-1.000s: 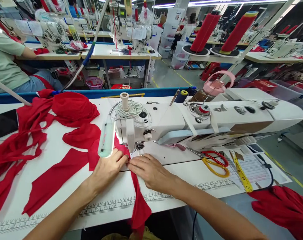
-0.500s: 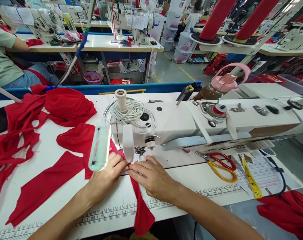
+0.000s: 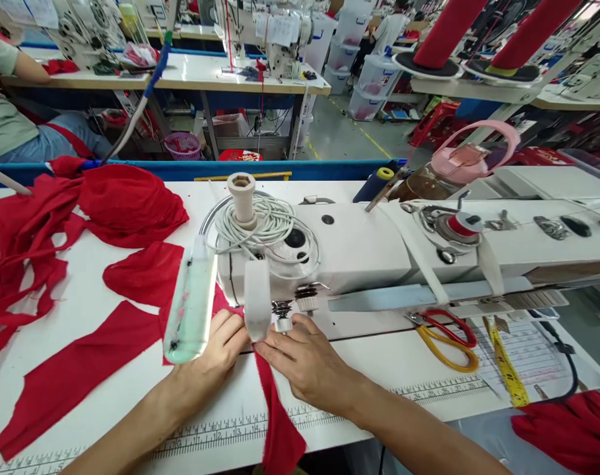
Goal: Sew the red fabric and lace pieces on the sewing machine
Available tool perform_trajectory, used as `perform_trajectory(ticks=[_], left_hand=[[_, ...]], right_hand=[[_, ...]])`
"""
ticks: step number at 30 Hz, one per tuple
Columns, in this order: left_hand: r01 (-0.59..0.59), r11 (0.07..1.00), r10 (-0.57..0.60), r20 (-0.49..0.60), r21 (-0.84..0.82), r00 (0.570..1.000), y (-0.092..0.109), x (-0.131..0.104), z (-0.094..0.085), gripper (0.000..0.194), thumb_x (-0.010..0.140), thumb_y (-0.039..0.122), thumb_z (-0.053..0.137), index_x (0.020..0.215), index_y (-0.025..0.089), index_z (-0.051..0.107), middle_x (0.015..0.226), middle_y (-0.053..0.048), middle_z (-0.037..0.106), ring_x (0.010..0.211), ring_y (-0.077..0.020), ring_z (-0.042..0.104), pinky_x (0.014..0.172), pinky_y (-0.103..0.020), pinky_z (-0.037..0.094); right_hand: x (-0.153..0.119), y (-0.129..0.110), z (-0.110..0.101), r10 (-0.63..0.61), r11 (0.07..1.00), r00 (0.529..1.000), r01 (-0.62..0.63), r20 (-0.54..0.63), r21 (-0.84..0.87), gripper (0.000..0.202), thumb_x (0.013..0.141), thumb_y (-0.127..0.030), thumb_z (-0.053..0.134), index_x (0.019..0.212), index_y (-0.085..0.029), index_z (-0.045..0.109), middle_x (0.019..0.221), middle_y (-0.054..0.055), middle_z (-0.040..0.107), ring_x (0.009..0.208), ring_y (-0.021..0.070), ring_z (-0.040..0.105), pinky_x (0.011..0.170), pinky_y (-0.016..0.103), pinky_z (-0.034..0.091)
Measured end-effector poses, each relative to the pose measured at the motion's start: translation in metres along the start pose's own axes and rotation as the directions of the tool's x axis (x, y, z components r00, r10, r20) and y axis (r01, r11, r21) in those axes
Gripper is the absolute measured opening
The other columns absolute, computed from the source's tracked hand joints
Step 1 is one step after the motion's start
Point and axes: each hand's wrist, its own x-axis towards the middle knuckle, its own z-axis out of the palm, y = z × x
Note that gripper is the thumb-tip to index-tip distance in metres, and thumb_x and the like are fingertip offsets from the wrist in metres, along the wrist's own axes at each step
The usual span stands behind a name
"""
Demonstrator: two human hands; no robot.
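My left hand (image 3: 213, 353) presses red fabric (image 3: 223, 302) at the left of the sewing machine's (image 3: 362, 247) needle area, fingers closed together. The machine head partly covers its fingertips. Opposite it, my right hand (image 3: 312, 363) has curled fingers gripping the same cloth below the tension knob. From between the hands, a narrow red fabric strip (image 3: 280, 422) hangs over the table's front edge. Needle and presser foot are hidden behind the white guard (image 3: 257, 300). A translucent green plate (image 3: 191, 303) juts out above my left wrist.
Cut red pieces (image 3: 86, 373) and a red heap (image 3: 126, 208) lie on the left. To the right are scissors (image 3: 448, 340), a yellow tape measure (image 3: 506, 366) and a pink-lidded bottle (image 3: 461, 161). A ruler strip (image 3: 220, 432) runs along the front. A co-worker (image 3: 12, 109) sits at far left.
The view has shifted slightly, so the machine looks a little larger and its right end sits further right. Both hands stay by the needle area, with their fingertips now slightly further apart.
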Motion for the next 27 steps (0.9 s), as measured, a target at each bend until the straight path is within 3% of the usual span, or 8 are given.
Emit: perform_trajectory(ticks=[7,11,16,19,21,23,25,27], left_hand=[[-0.027,0.997,0.030,-0.034,0.074,0.999,-0.009,0.009,0.000,0.033,0.090,0.000,0.042,0.111,0.014,0.063,0.079,-0.005,0.055,0.078,-0.0196,0.053,0.070,-0.029,0.044],[-0.009,0.990,0.021,-0.084,0.142,0.996,-0.009,0.002,-0.003,0.040,0.089,-0.002,0.044,0.124,0.009,0.059,0.099,-0.014,0.061,0.097,-0.0258,0.057,0.082,-0.039,0.048],[0.015,0.991,0.007,-0.167,0.131,0.986,-0.015,-0.019,-0.013,0.041,0.087,-0.005,0.044,0.121,0.009,0.061,0.119,-0.020,0.061,0.118,-0.0332,0.055,0.097,-0.052,0.045],[-0.098,0.992,0.106,-0.118,0.077,0.987,-0.017,-0.024,-0.017,0.035,0.091,-0.003,0.043,0.114,0.013,0.063,0.119,-0.014,0.065,0.117,-0.0275,0.059,0.103,-0.049,0.043],[-0.155,0.985,0.160,-0.074,0.074,0.984,-0.016,-0.023,-0.016,0.030,0.094,-0.001,0.041,0.106,0.015,0.065,0.102,-0.008,0.069,0.101,-0.0218,0.064,0.105,-0.049,0.041],[-0.156,0.983,0.160,-0.039,0.094,0.986,-0.015,-0.018,-0.014,0.026,0.095,0.004,0.043,0.103,0.015,0.065,0.083,-0.003,0.066,0.079,-0.0177,0.062,0.103,-0.048,0.042],[-0.118,0.988,0.121,-0.027,0.103,0.992,-0.014,-0.015,-0.013,0.025,0.095,0.006,0.045,0.110,0.014,0.064,0.081,-0.004,0.064,0.073,-0.0174,0.059,0.096,-0.045,0.044],[-0.102,0.991,0.105,-0.038,0.090,0.994,-0.014,-0.012,-0.013,0.031,0.094,0.004,0.044,0.119,0.014,0.060,0.095,-0.008,0.067,0.085,-0.0203,0.061,0.094,-0.044,0.044]], right_hand=[[0.000,-0.003,-0.003,0.038,0.998,0.995,-0.034,0.097,-0.043,0.041,0.087,-0.001,0.048,0.125,-0.011,0.059,0.119,0.013,0.065,0.111,0.0236,0.052,0.097,0.042,0.036],[-0.006,-0.022,-0.011,0.011,1.000,0.980,-0.015,0.198,0.021,0.019,0.090,-0.005,0.049,0.098,-0.016,0.062,0.112,0.008,0.064,0.093,0.0203,0.054,0.076,0.035,0.041],[-0.041,-0.038,-0.056,0.114,0.941,0.890,-0.240,0.441,0.240,0.030,0.069,0.006,0.045,0.078,-0.022,0.051,0.094,0.000,0.062,0.081,0.0158,0.056,0.063,0.026,0.043],[-0.068,-0.041,-0.092,0.149,0.881,0.824,-0.362,0.547,0.306,0.035,0.075,0.007,0.043,0.086,-0.026,0.053,0.084,-0.004,0.063,0.076,0.0136,0.062,0.066,0.024,0.049],[-0.074,-0.041,-0.104,0.200,0.887,0.818,-0.384,0.539,0.254,0.034,0.082,0.003,0.044,0.091,-0.028,0.054,0.081,-0.003,0.065,0.074,0.0155,0.063,0.068,0.027,0.051],[-0.067,-0.040,-0.099,0.278,0.893,0.849,-0.401,0.450,0.205,0.029,0.089,-0.002,0.044,0.097,-0.027,0.055,0.085,0.000,0.065,0.076,0.0172,0.063,0.068,0.029,0.052],[-0.048,-0.036,-0.079,0.303,0.909,0.904,-0.369,0.302,0.192,0.025,0.095,-0.007,0.041,0.105,-0.023,0.057,0.096,0.004,0.065,0.086,0.0179,0.062,0.073,0.030,0.052],[-0.027,-0.030,-0.052,0.217,0.953,0.962,-0.246,0.166,0.177,0.028,0.099,-0.011,0.038,0.118,-0.018,0.057,0.113,0.009,0.063,0.102,0.0193,0.059,0.084,0.032,0.051]])
